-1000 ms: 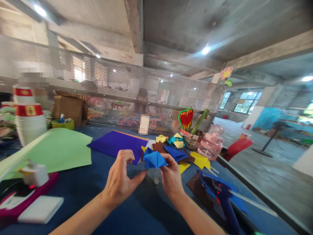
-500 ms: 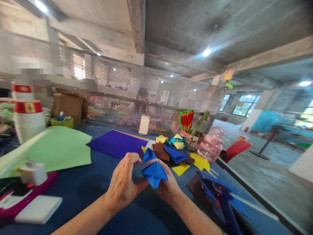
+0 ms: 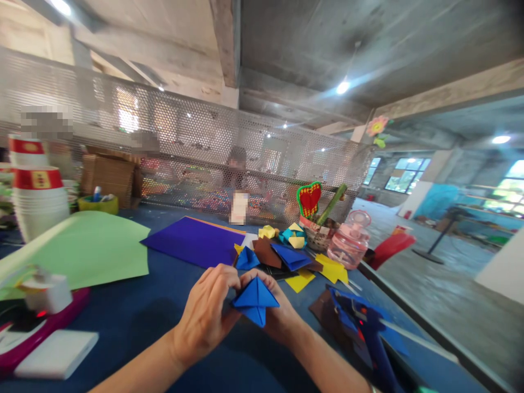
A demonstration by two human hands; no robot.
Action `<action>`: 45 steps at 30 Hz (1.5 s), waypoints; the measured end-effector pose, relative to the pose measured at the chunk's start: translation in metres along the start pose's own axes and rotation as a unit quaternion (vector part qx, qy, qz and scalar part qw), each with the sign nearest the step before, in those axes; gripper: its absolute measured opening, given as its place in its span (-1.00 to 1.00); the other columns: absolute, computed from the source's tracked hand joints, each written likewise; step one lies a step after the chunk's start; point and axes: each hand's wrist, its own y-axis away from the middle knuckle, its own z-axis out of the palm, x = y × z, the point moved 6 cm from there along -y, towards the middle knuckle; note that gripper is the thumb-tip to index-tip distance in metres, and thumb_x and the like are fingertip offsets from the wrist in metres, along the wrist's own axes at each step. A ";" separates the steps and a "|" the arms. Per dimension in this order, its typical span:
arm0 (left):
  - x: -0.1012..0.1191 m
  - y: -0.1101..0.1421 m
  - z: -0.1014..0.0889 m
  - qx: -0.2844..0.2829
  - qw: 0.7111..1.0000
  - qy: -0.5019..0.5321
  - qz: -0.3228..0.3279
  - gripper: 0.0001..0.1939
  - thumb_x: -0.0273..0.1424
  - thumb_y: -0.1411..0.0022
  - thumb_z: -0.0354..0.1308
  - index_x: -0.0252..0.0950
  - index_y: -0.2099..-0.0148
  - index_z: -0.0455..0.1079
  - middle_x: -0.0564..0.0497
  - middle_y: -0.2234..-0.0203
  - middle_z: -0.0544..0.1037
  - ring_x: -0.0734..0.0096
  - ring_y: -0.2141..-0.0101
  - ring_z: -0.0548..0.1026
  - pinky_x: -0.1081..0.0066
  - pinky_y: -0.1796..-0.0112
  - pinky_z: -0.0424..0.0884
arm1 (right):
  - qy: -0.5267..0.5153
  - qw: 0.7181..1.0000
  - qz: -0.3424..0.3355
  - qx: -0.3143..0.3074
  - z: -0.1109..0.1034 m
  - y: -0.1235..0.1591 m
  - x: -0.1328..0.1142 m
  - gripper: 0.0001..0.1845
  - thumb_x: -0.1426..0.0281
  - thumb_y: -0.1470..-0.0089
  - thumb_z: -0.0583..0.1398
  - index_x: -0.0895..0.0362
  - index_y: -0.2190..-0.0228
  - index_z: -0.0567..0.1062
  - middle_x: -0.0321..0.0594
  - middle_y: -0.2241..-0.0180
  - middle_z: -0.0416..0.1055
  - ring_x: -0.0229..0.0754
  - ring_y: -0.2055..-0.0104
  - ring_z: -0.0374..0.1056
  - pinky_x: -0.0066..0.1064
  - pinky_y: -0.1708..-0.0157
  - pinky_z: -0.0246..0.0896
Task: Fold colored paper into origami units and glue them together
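A folded blue paper piece, pointed at its corners and creased down the middle, is held over the blue table. Around its right side and back my right hand is closed, with some fingers hidden behind the paper. My left hand has its fingers curled and pinches the paper's left corner. Just beyond the hands lies another small blue folded piece. Brown paper, a dark blue folded sheet and yellow paper lie to its right.
A blue glue gun rests at the right near the table edge. Purple sheets, a green sheet, paper cups, a power strip and a white block are leftward. A pink bottle stands behind, before a perforated screen.
My left hand has closed in on the blue paper's left corner, from slightly apart before. The paper has turned a little and come slightly lower in view.
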 end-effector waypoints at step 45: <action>-0.045 0.007 0.014 -0.090 0.954 0.007 -0.287 -0.92 -0.50 -0.15 -0.02 -0.21 0.33 0.24 0.12 0.47 0.45 0.43 0.42 0.44 0.43 0.33 0.29 | 0.509 0.795 -0.294 0.148 -0.005 0.013 -0.028 -0.85 0.56 -0.01 0.18 0.12 0.35 0.50 -0.29 0.42 0.40 -0.26 0.36 0.37 -0.47 0.32 0.28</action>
